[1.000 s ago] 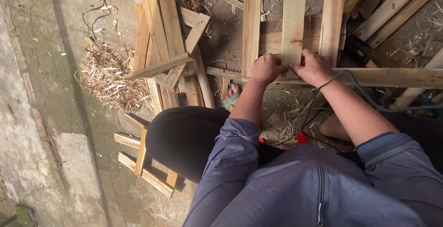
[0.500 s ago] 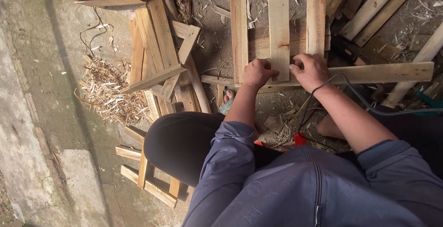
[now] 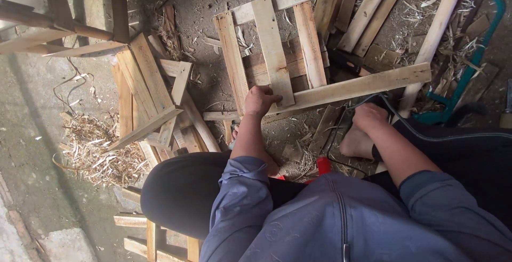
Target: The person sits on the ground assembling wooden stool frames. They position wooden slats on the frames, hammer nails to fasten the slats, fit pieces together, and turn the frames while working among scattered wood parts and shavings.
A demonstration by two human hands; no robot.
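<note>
1. The left hand (image 3: 260, 100) presses on the near end of the middle slat (image 3: 273, 49), fingers curled over its edge where it crosses the long cross rail (image 3: 354, 87) on the dirt floor (image 3: 42, 187).
2. The right hand (image 3: 370, 117) hangs low beside a black cable (image 3: 421, 134); I cannot tell whether its fingers grip anything.
3. It looks like positioning the slat; fastening would need a tool in hand.
</note>
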